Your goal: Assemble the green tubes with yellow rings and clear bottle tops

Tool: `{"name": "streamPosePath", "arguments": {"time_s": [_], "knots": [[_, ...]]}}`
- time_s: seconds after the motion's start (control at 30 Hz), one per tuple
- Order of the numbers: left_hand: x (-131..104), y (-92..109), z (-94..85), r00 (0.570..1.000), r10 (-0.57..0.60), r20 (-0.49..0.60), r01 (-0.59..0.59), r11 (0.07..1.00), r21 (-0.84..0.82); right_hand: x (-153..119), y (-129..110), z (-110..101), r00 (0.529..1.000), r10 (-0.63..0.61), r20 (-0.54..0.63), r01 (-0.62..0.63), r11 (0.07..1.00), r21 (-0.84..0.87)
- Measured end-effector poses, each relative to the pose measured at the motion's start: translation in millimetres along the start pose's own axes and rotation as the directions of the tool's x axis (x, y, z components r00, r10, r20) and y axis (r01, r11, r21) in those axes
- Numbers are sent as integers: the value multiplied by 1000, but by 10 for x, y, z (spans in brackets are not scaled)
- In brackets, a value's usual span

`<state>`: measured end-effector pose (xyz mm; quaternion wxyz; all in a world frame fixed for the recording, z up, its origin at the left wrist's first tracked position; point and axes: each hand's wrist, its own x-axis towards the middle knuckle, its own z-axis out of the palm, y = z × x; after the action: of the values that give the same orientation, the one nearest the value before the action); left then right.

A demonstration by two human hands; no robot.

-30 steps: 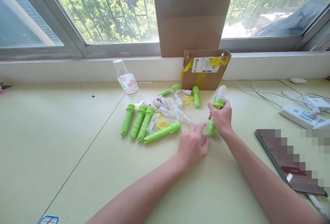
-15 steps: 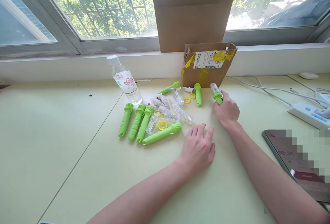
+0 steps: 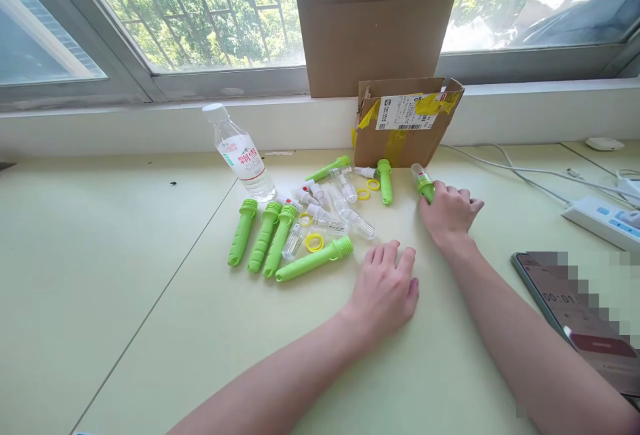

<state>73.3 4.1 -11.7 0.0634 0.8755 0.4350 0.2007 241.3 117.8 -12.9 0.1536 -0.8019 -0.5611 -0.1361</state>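
Note:
My right hand (image 3: pixel 449 213) is beside a green stick with a clear ribbed cap (image 3: pixel 423 182), which lies near the cardboard box. Its fingers are spread, and the thumb is at the stick's lower end; whether it touches is hard to see. My left hand (image 3: pixel 385 286) rests on the table, fingers apart, holding nothing. To its left lie green threaded handles (image 3: pixel 315 260), clear ribbed tubes (image 3: pixel 361 225), white inserts with red dots (image 3: pixel 301 196) and yellow rings (image 3: pixel 315 243). Another green handle (image 3: pixel 385 183) lies before the box.
A cardboard box (image 3: pixel 400 145) stands against the wall below the window. At the back left is a water bottle (image 3: pixel 246 158). A phone (image 3: pixel 565 315) showing a timer lies at right, near a power strip (image 3: pixel 600 221) and white cables (image 3: pixel 520 169).
My right hand has loosened from the capped green stick, its fingers spreading and shifting slightly right. The left hand stays in place. The view has shifted slightly.

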Motion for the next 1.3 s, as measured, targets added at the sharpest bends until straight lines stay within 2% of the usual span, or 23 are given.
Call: {"name": "streamPosePath", "arguments": {"time_s": [0.17, 0.4, 0.6, 0.7, 0.87, 1.17, 1.3], "knots": [[1, -2, -4, 1000, 8, -1, -8, 1000, 24, -30, -6, 34, 996, -23, -82, 21, 999, -24], [-1, 5, -10, 1000, 6, 0, -6, 999, 37, -4, 35, 119, 979, -82, -187, 95, 994, 60], [0, 5, -10, 1000, 3, -5, -2, 999, 42, -31, -12, 69, 949, -156, -273, 186, 979, 84], [0, 5, -16, 1000, 2, -3, -2, 999, 39, -75, -67, 4, 952, -190, -240, 210, 976, 61], [-1, 2, -19, 1000, 5, -2, -5, 1000, 23, -117, -106, -52, 975, -160, -156, 169, 985, 46], [-3, -1, -5, 1000, 8, -1, -8, 1000, 28, -113, -64, -7, 991, -88, -97, 88, 996, -4], [-2, 0, -9, 1000, 6, -1, -6, 999, 31, -121, -60, -1, 987, -94, -129, 93, 996, -17]]}}
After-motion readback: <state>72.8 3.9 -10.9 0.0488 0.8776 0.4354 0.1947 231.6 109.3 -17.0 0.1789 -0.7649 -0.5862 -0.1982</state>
